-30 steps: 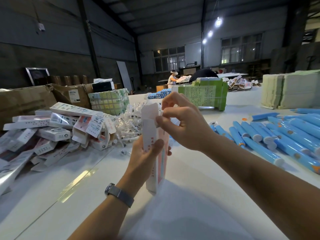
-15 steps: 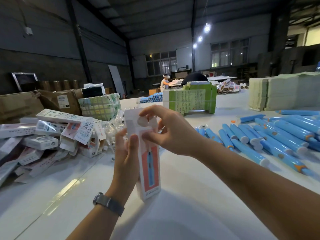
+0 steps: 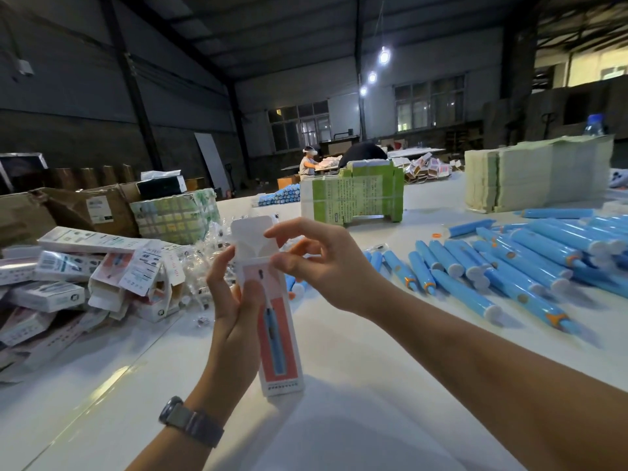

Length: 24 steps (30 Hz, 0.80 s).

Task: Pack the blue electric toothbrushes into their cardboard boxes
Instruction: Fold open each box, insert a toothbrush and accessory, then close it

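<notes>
— What does the box (image 3: 277, 321) look like?

— It is tall and thin and stands upright above the worktop (image 3: 356, 385), near the near edge. Its front is red and pink with a picture of a blue toothbrush. The white top flap sticks up, open.

— Who holds it?

— The left hand (image 3: 234, 321) grips the box from the side, thumb on the front. The right hand (image 3: 326, 263) pinches the top flap with curled fingers.

— Where are the toothbrushes (image 3: 509, 263)?

— Many blue ones lie in rows toward the right edge. More boxes (image 3: 85, 277) lie in a heap toward the left edge.
</notes>
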Motion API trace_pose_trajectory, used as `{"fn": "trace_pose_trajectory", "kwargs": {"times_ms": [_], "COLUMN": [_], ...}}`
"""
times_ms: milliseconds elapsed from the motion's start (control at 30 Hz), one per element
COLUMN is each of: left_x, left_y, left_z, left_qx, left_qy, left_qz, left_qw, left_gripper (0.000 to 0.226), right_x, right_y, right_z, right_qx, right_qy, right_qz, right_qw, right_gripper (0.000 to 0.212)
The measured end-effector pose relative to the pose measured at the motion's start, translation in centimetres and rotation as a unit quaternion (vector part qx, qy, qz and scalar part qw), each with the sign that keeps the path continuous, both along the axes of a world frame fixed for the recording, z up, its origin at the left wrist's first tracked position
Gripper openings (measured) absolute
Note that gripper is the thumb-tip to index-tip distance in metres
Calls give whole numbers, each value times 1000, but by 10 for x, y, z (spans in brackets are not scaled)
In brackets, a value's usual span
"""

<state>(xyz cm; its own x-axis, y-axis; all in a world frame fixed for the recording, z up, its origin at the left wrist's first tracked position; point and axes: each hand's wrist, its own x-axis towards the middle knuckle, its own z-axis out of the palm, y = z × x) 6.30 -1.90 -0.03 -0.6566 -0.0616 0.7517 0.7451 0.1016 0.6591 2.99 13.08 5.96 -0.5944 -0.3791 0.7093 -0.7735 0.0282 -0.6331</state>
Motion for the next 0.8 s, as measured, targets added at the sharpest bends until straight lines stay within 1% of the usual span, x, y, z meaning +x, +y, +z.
{"fn": "trace_pose_trajectory", "kwargs": {"times_ms": [133,267,333,400,467,533,800], "left_x": [0,-1,-1,-1,-1,-1,-1], "left_y": [-3,-3,-3,-5,-7,-7,-6], "left_z": [0,0,0,-1,-1,0,0], "left_qx": [2,5,4,9,8,-5,-37], "left_qy": [5,23,21,13,9,13,29], "left_qz": [-17,-27,-24,-28,-31,-23,4], "left_qw": [1000,999,999,999,999,1000,999], "left_gripper": [33,33,33,28,22,21,20], "right_x": [-1,0,1,1,1,2,2], "right_y": [0,-4,-5,-5,-5,-4,-6], "right_z": [-2,-6,-7,-8,-7,-6,-6], "right_qx": [-3,14,28,22,-10,-28,-11], "right_qy": [5,-12,-8,2,3,-5,-6], "right_qz": [-15,-1,-2,-2,0,10,-8], "right_qw": [1000,1000,1000,1000,1000,1000,1000], "right_gripper": [26,14,12,11,14,16,13]}}
